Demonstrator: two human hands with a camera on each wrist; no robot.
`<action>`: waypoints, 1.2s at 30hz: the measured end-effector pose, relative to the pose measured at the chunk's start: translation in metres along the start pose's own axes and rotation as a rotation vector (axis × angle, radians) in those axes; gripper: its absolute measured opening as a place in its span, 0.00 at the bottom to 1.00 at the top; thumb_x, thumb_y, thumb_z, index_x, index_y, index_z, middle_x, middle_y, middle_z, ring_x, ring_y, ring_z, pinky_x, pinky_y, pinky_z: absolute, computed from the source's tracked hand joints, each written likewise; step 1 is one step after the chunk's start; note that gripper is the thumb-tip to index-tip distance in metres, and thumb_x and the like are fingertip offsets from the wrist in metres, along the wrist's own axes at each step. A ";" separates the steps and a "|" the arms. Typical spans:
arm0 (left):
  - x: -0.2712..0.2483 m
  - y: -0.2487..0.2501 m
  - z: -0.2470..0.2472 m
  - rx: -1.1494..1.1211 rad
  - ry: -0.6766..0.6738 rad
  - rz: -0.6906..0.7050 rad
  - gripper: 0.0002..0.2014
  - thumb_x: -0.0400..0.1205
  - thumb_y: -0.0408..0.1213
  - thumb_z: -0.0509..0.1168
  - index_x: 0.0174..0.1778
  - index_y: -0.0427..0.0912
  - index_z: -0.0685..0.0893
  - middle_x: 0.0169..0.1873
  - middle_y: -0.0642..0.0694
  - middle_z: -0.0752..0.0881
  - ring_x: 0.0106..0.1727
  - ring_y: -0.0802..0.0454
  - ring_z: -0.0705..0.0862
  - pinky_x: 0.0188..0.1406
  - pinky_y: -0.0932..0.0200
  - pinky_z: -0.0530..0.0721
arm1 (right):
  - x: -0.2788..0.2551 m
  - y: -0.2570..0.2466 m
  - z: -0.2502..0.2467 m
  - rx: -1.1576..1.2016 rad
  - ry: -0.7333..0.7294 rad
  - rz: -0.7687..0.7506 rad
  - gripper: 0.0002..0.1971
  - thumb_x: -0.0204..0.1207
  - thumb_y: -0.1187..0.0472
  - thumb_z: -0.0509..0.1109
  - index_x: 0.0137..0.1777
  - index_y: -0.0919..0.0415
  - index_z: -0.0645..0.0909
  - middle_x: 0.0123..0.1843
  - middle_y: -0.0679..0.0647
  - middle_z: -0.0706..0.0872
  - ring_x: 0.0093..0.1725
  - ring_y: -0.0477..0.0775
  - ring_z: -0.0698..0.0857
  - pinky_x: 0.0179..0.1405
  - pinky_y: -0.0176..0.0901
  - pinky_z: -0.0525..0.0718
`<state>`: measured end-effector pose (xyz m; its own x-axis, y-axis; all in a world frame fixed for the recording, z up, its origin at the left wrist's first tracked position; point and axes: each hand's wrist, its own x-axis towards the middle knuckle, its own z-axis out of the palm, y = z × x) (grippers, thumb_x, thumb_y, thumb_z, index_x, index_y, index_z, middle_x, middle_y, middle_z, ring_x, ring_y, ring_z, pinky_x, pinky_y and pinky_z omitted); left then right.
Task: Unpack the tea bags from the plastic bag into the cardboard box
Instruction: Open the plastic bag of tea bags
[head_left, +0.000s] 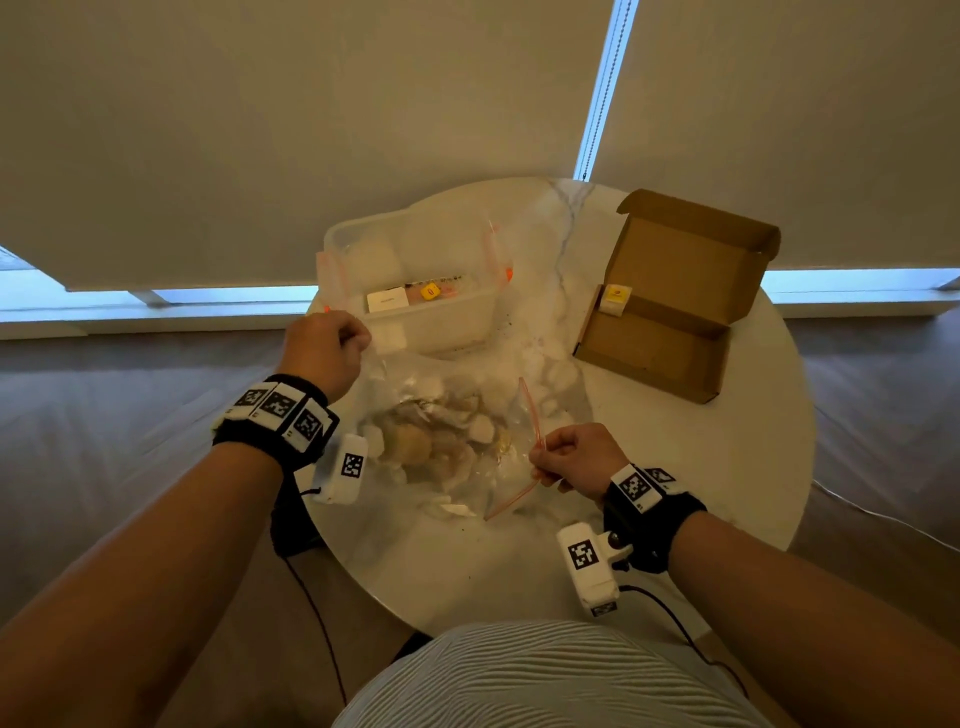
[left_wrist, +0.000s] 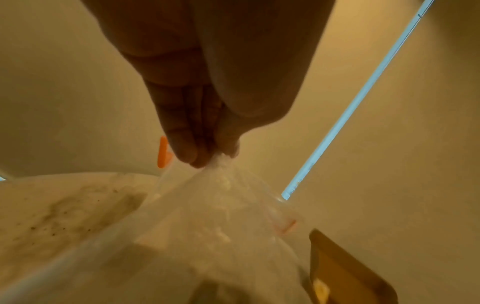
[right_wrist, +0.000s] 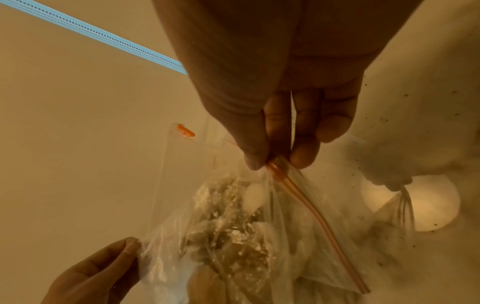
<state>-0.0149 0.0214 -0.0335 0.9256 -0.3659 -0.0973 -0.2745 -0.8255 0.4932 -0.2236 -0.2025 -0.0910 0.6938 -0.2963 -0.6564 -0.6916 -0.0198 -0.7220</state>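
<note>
A clear plastic zip bag (head_left: 498, 415) with several tea bags (head_left: 441, 441) inside is held over the round white table (head_left: 701, 493). My left hand (head_left: 363, 340) pinches one bottom corner of the bag (left_wrist: 226, 205) and holds it up; the pinch shows close in the left wrist view (left_wrist: 213, 158). My right hand (head_left: 540, 457) pinches the bag's red zip strip (right_wrist: 311, 207) at the mouth, between thumb and fingers (right_wrist: 272, 162). The tea bags (right_wrist: 233, 232) are bunched in the middle. An open cardboard box (head_left: 670, 312) stands at the right with one yellow-labelled tea bag (head_left: 615, 299) in it.
A clear plastic container (head_left: 415, 244) with orange clips stands behind the bag and holds small packets. Dark crumbs speckle the table near the bag. The table's near edge (head_left: 441, 618) is close to my body. Cables hang from both wrists.
</note>
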 end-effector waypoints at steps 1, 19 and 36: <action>0.000 0.001 0.000 0.002 -0.033 0.004 0.04 0.82 0.31 0.68 0.46 0.39 0.89 0.40 0.47 0.85 0.46 0.50 0.83 0.54 0.58 0.78 | 0.000 0.001 0.001 0.005 -0.001 -0.001 0.06 0.76 0.65 0.74 0.47 0.69 0.85 0.33 0.58 0.89 0.29 0.49 0.85 0.26 0.34 0.81; -0.060 0.052 0.050 -0.165 -0.291 0.315 0.20 0.82 0.36 0.68 0.69 0.55 0.79 0.50 0.52 0.81 0.43 0.62 0.79 0.48 0.64 0.79 | 0.010 -0.040 0.013 0.316 -0.085 -0.092 0.08 0.78 0.73 0.67 0.46 0.64 0.86 0.40 0.62 0.89 0.33 0.54 0.86 0.30 0.38 0.85; -0.055 0.057 0.084 -0.021 -0.242 0.020 0.30 0.75 0.32 0.74 0.74 0.38 0.76 0.65 0.43 0.75 0.57 0.44 0.82 0.61 0.57 0.79 | 0.031 -0.005 -0.009 -0.267 0.002 -0.238 0.08 0.77 0.68 0.70 0.46 0.55 0.87 0.42 0.56 0.89 0.38 0.51 0.86 0.40 0.37 0.83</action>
<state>-0.1030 -0.0414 -0.0726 0.8300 -0.4761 -0.2905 -0.2839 -0.8091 0.5146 -0.2004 -0.2202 -0.1053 0.8414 -0.2553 -0.4763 -0.5392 -0.3376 -0.7715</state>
